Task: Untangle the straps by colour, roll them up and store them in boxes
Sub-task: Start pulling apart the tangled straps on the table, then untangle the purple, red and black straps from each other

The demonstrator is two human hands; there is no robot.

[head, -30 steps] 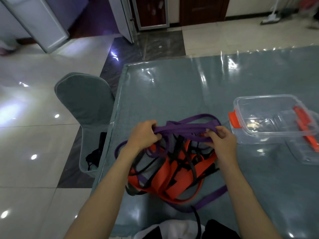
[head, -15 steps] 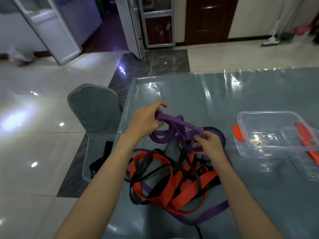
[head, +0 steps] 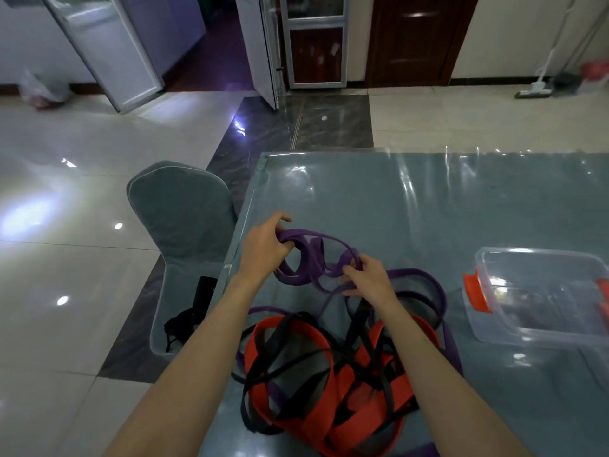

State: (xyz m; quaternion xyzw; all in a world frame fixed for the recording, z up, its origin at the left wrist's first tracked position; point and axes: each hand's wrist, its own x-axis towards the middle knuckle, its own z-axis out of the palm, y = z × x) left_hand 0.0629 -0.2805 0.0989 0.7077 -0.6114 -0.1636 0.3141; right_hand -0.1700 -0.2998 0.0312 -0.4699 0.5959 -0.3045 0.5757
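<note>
A purple strap (head: pixel 311 258) is looped in the air between my hands, above the near left part of the table. My left hand (head: pixel 263 249) grips its left loops and my right hand (head: pixel 365 275) pinches its right end. More purple strap trails right and back down into a tangle near me. In that tangle lie a wide orange strap (head: pixel 316 417) and a thin black strap (head: pixel 286 367), woven through each other under my forearms. A clear plastic box (head: pixel 540 331) with orange latches stands open at the right.
The table (head: pixel 428 206) has a glossy grey-green cover. A grey chair (head: pixel 184 225) stands against its left edge, with a black item (head: pixel 188 318) on the seat. Tiled floor and doors lie beyond. A second clear container shows at the lower right edge.
Both hands have lifted the purple strap away from the tangle and farther up the table. Its loops have gathered tighter between my hands. The camera has tilted up.
</note>
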